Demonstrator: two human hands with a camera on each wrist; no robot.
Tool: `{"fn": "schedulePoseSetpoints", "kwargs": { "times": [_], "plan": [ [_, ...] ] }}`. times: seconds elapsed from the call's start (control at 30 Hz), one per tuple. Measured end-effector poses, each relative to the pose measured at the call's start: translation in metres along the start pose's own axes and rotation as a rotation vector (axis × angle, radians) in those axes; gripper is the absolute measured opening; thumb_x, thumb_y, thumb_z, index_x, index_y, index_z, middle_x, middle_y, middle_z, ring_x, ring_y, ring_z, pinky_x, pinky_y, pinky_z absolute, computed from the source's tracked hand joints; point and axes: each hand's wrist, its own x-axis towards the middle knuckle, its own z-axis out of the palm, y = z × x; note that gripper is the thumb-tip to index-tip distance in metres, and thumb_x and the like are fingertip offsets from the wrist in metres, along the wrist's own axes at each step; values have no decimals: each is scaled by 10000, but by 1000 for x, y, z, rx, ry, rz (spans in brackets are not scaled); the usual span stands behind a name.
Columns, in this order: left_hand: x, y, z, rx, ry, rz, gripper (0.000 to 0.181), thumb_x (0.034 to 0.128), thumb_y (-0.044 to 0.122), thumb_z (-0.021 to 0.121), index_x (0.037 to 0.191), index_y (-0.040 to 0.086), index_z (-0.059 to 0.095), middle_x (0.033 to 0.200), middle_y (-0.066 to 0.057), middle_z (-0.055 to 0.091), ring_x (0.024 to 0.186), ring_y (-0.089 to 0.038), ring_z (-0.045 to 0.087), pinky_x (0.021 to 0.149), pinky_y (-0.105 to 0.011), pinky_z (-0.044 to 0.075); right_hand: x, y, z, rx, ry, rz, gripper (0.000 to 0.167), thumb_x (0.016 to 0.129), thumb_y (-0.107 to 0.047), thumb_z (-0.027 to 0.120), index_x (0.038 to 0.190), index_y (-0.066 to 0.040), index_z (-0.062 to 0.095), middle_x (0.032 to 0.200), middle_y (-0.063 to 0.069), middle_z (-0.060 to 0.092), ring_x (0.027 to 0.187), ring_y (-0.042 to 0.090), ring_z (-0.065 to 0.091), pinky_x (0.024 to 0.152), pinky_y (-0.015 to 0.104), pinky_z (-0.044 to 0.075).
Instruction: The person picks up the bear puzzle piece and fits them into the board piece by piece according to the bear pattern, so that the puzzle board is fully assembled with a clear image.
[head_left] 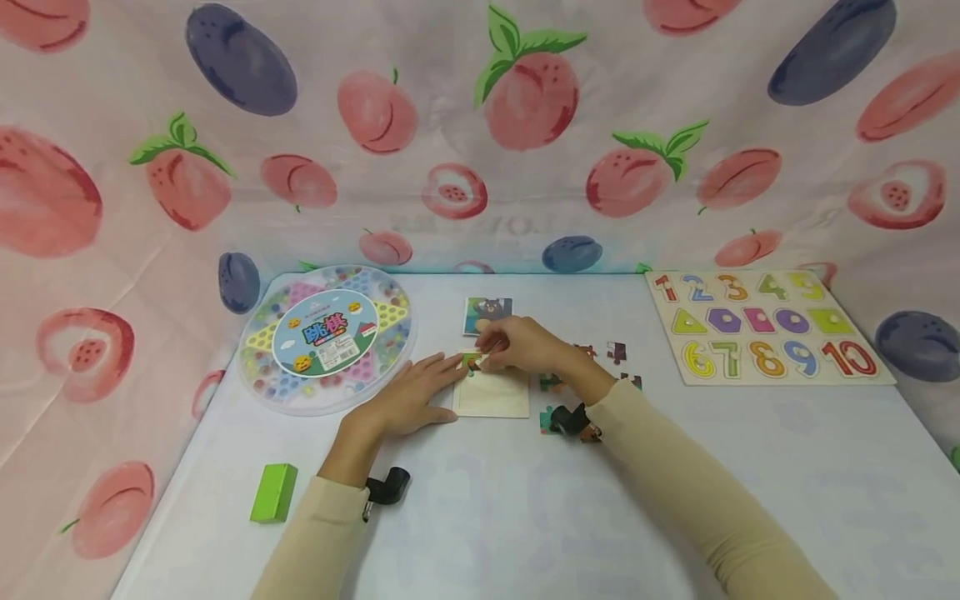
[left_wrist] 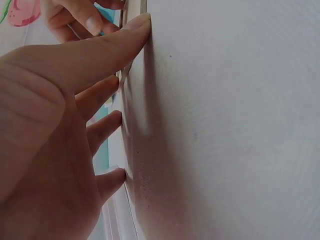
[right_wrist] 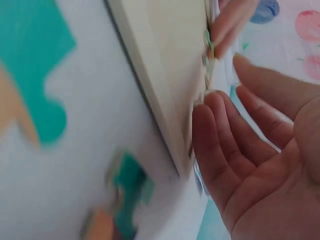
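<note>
In the head view, a shallow wooden puzzle tray point(head_left: 495, 398) lies mid-table, with a green-and-brown puzzle piece point(head_left: 471, 362) in its far left corner. My left hand point(head_left: 408, 400) reaches to the tray's left side, fingers spread, the thumb at its near left corner. Over the far edge, my right hand point(head_left: 521, 343) has bent fingers pinching a puzzle piece, mostly hidden; a teal bit point(left_wrist: 101, 33) shows at its fingertips in the left wrist view. Loose puzzle pieces point(head_left: 617, 352) lie right of the tray, partly under the right forearm. Behind the tray is a bear picture card point(head_left: 487, 312).
A round Chinese checkers box point(head_left: 262, 392) stands at the back left. The number and shape board point(head_left: 780, 325) lies at the back right. A green block point(head_left: 273, 493) sits near the left forearm. Fruit-patterned cloth point(head_left: 525, 183) hangs behind the white table point(head_left: 480, 517).
</note>
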Motion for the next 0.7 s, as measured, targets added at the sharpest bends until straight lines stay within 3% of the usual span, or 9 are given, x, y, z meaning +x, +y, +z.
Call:
{"fn": "schedulePoseSetpoints", "kwargs": {
  "times": [0.3, 0.53, 0.7],
  "plan": [
    [3, -2, 0, -6, 8, -5, 717, 941, 333, 720, 1572, 182, 416, 1712, -23, 269, 1616, -315, 153, 1295, -639, 85, -22, 13, -34, 4, 27, -45, 476, 944, -247, 731, 1376, -93, 605, 1371, 116, 652, 1226, 289, 625, 1043, 465, 541],
    [2, -1, 1, -16, 26, -2, 719, 928, 313, 737, 1562, 166, 431, 1707, -26, 283, 1611, -319, 170, 1291, -645, 89, -45, 31, -64, -40, 103, -45, 514, 920, -228, 757, 1377, -57, 595, 1373, 156, 638, 1281, 346, 566, 1032, 518, 547],
    [2, -1, 1, -23, 28, 14, 727, 930, 305, 733, 1568, 154, 419, 1707, -30, 281, 1608, -330, 175, 1287, -654, 86, -62, 48, -78, -78, 142, 1, 500, 912, -222, 764, 1358, -59, 606, 1352, 150, 655, 1283, 333, 562, 1050, 530, 527]
  ]
}}
